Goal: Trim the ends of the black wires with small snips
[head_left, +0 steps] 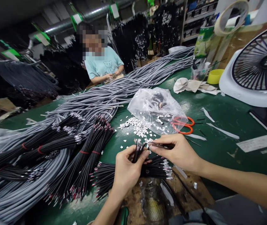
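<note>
My left hand (pixel 126 172) is closed around a small bunch of black cables (pixel 138 152), whose silver-tipped ends stick up above the fingers. In my right hand (pixel 182 153) is a dark, slim tool that looks like tweezers (pixel 162 145). Fingers and tool tip are right beside the cable ends; whether they touch is too small to tell. Just beyond both hands lies a scattered pile of small silver metal pieces (pixel 136 126). Beneath them, a larger bundle of black cables (pixel 158 168) rests across a brown board (pixel 200 194).
Long grey cables (pixel 95 100) cover the table's left and far side, with tied black cable bundles (pixel 84 156) on them. A clear plastic bag (pixel 145 101) and orange-handled scissors (pixel 191 128) lie ahead. A white fan (pixel 227 86) stands right. Another person (pixel 102 62) works across the table.
</note>
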Available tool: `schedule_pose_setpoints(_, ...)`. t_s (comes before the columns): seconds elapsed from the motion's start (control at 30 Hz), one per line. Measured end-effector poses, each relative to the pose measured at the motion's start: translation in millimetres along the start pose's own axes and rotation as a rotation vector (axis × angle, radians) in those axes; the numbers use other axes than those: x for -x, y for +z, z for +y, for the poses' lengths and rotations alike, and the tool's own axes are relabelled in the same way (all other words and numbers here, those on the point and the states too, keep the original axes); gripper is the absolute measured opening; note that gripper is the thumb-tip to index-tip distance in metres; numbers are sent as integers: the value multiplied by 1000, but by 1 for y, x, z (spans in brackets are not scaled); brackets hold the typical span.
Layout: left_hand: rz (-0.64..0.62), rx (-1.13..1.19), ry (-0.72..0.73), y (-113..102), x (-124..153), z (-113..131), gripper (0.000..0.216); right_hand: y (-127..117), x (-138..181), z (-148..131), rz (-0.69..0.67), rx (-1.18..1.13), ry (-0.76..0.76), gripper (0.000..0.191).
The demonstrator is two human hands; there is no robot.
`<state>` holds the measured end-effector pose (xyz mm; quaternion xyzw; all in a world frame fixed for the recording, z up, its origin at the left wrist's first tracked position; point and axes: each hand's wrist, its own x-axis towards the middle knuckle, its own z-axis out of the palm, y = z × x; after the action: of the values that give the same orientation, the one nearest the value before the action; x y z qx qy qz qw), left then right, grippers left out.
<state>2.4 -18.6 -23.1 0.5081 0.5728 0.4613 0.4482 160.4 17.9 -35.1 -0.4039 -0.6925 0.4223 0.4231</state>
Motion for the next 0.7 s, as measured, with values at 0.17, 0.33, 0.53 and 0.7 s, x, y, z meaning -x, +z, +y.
schedule_pose_setpoints(0.17, 18, 1, 8, 2, -2, -2, 13, 1, 1, -6, -3, -26, -34, 16)
schedule_pose_setpoints(0.33, 16, 21, 17, 2, -2, -3, 12, -2, 0, -7, -17, 3, -54, 17)
schedule_pose_setpoints(0.53, 12, 1, 33, 3, -1, -1, 14, -1, 1, -5, -14, 29, -62, 17)
schedule_pose_setpoints(0.7, -128, -123, 64, -1, 0, -2, 26, 1, -1, 0, 23, 116, -56, 20)
